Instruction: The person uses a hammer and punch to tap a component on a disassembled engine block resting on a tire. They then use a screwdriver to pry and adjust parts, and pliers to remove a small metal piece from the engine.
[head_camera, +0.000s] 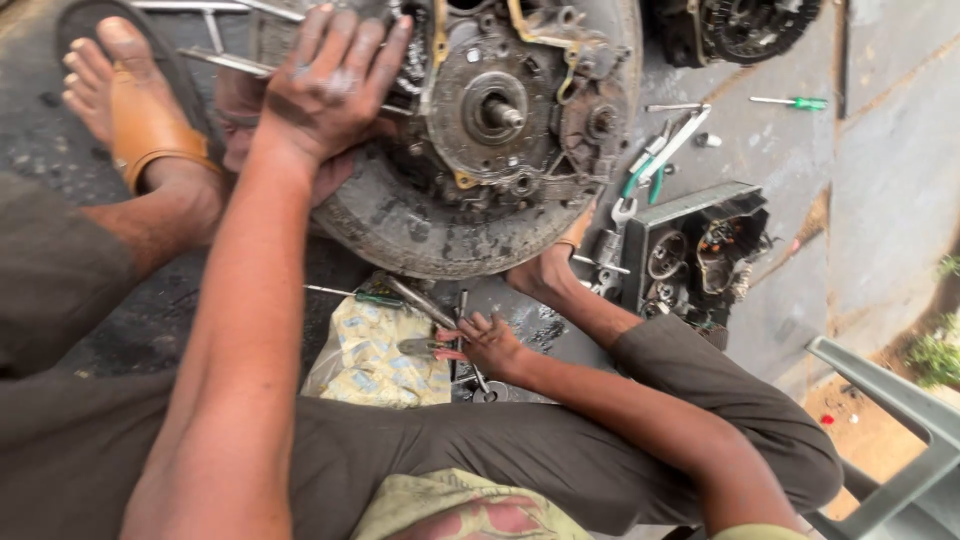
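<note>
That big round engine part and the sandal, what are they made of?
The round engine part looks like metal: grey, hard-edged, greasy, with a steel shaft. The sandal seems tan leather or plastic; its smooth strap leaves that open. The left hand rests on the part.

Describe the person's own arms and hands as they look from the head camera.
Both arms are bare to above the elbow, with no sleeves, gloves, watch or rings in view. The left hand is smeared with dark grease across the knuckles and fingers. The right hand looks grimy too, less heavily. Nails are short and dirty.
</note>
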